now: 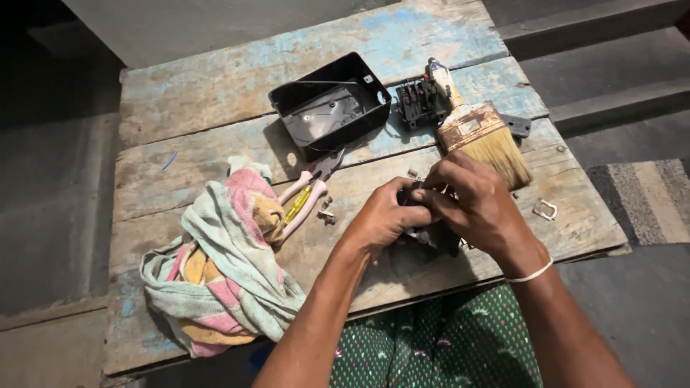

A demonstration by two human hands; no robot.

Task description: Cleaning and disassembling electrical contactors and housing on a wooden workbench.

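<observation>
My left hand (384, 215) and my right hand (471, 201) meet over a small black part (431, 236), both gripping it just above the worn wooden table (215, 93). My fingers cover most of the part. Behind my right hand lies a wide paintbrush (478, 133) with pale bristles, resting against a black ribbed component (420, 102). An open black plastic box (330, 104) sits further back. Pliers with pink handles (305, 197) lie to the left of my left hand.
A crumpled striped cloth (223, 266) lies at the table's front left. Small screws (327, 212) sit near the pliers, and a metal clip (545, 209) lies at the right edge. Concrete steps (611, 65) rise at the back right.
</observation>
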